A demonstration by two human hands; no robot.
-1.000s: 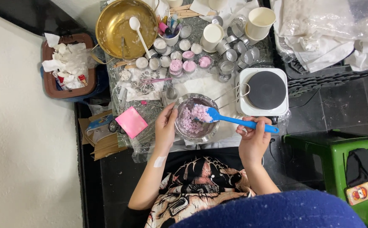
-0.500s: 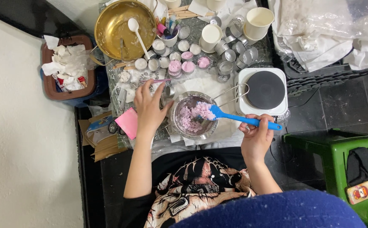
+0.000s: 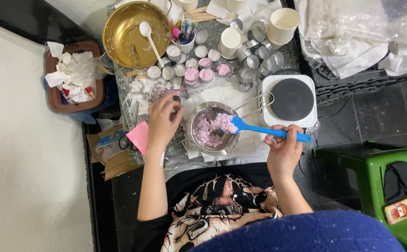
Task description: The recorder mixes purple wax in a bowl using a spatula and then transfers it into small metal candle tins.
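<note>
Right hand point(image 3: 284, 150) fingers wrapped round a blue spatula point(image 3: 259, 130) piled with pink flakes, over the steel pan point(image 3: 211, 129) by the hotplate point(image 3: 291, 100). Left hand point(image 3: 160, 122) pinches a small tin cup point(image 3: 176, 107) just left of the pan

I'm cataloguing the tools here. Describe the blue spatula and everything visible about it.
The blue spatula looks like soft plastic or silicone, with a long thin handle and a flat, wider blade. It lies nearly level, blade to the left over the metal bowl, and carries a heap of pink and white crumbly flakes. The right hand grips the handle near its far end; the tip sticks out past the fingers.
</note>
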